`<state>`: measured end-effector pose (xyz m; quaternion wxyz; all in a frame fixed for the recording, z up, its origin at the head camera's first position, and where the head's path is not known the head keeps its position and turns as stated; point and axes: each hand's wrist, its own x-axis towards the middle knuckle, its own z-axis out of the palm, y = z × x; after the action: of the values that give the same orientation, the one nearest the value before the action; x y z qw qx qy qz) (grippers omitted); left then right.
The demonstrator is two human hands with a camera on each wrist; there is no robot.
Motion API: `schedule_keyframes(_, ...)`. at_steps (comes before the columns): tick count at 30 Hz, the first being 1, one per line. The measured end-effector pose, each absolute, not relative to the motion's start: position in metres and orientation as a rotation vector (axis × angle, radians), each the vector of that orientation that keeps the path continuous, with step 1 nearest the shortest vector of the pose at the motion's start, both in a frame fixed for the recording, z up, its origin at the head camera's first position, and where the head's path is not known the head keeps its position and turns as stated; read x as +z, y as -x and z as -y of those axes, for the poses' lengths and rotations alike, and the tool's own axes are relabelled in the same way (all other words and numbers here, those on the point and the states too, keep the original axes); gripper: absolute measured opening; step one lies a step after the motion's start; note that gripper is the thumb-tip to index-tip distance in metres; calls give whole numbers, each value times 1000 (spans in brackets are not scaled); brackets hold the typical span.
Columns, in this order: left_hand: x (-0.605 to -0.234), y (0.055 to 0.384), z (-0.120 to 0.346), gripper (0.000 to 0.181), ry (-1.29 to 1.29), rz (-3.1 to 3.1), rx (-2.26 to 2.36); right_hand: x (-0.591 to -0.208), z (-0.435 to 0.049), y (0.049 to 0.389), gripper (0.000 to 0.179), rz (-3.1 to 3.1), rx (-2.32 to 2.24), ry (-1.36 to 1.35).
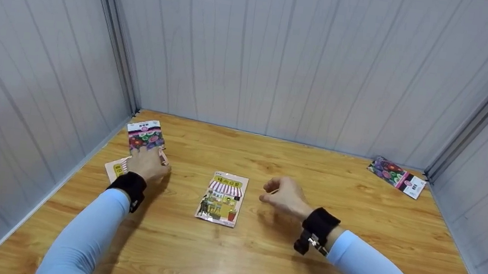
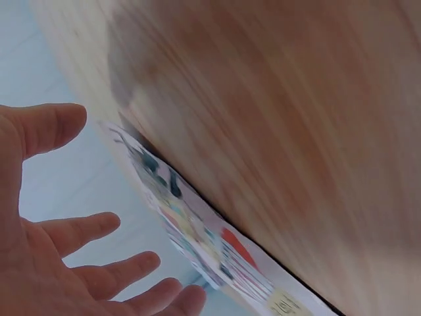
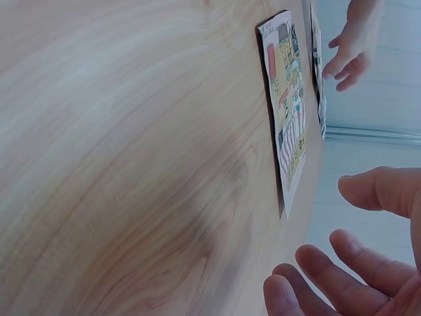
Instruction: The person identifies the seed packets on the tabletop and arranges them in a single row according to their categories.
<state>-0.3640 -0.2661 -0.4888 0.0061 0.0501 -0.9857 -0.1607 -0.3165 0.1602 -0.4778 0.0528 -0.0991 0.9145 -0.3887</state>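
My left hand [image 1: 147, 164] hovers over the left side of the table, its fingers spread and holding nothing. Partly hidden beneath it in the head view is a pink packet with a striped awning [image 1: 117, 168]; a flower-printed packet [image 1: 144, 132], like a seed packet, lies just beyond. A second pink awning packet [image 1: 221, 198] lies flat at the table's middle. To its right, my right hand [image 1: 285, 195] hangs above the wood, fingers loosely bent and apart from the thumb. The right wrist view shows nothing between those fingers [image 3: 348, 257].
Another flower-printed packet [image 1: 397, 177] lies slanted near the back right corner. Pale panel walls [image 1: 254, 54] close in the wooden table [image 1: 228, 265] at the back and both sides.
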Motion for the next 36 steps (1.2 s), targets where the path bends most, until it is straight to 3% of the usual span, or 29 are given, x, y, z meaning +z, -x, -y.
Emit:
schedule_keyframes(11,-488,366,307,124,-166,3164,-606,-477,-165,316,38,-2799,-1171,350)
schedule_keyframes(36,-500,371,324,132,-362,3138,-581,-480,-168,317,45,-2779,-1228,320)
